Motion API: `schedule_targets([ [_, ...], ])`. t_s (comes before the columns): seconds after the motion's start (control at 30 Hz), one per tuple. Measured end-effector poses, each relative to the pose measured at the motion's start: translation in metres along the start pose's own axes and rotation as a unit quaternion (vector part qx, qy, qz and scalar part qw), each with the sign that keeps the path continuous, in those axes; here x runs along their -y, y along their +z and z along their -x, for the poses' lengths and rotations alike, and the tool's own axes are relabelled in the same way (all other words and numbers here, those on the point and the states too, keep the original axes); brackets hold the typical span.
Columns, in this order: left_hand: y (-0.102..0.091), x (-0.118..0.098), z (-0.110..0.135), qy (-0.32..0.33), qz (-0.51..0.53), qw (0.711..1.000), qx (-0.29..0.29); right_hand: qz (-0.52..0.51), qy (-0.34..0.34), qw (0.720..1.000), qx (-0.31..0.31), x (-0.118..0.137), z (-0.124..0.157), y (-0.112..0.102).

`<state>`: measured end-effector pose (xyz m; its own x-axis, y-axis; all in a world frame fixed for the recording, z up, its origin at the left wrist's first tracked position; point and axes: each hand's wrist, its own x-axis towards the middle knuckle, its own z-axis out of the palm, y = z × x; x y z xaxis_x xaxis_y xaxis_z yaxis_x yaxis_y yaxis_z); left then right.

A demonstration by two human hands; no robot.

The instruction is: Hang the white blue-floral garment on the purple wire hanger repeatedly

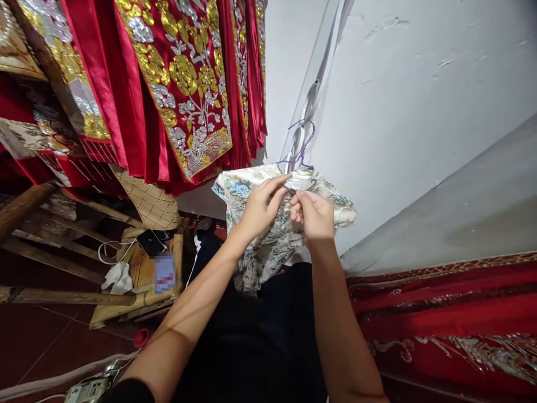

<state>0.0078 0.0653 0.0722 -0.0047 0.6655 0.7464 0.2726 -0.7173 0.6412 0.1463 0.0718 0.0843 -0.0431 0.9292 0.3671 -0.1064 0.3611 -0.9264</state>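
A floral shirt [277,246], cream with blue and green print, hangs in front of me on a purple hanger [302,158]. My left hand [263,206] reaches over the shirt just below the collar [300,178], its fingers and thumb closed on the cloth near the front opening. Close beside it, my right hand [314,214] is curled in a pinch at the same opening. What lies between its fingertips is too small to make out, though they touch the shirt's front. The lower part of the shirt droops in folds towards my dark clothing.
White straps [319,78] run down the wall above the hanger. To the left hang red garments with gold and silver embroidery [188,84]. Below them a bamboo chair [136,268] carries a phone [150,243], a white cable and crumpled tissue [118,277]. Red fabric [440,319] lies at right.
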Motion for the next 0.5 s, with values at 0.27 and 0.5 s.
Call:
schedule_targets([
  [0.27,0.001,-0.025,-0.013,0.02,-0.064,0.994,-0.089,0.046,0.029,0.998,-0.033,-0.047,0.014,-0.013],
  [0.5,-0.038,0.056,-0.004,-0.175,0.132,0.89,-0.4,0.064,0.097,0.991,0.07,-0.066,0.077,-0.012],
])
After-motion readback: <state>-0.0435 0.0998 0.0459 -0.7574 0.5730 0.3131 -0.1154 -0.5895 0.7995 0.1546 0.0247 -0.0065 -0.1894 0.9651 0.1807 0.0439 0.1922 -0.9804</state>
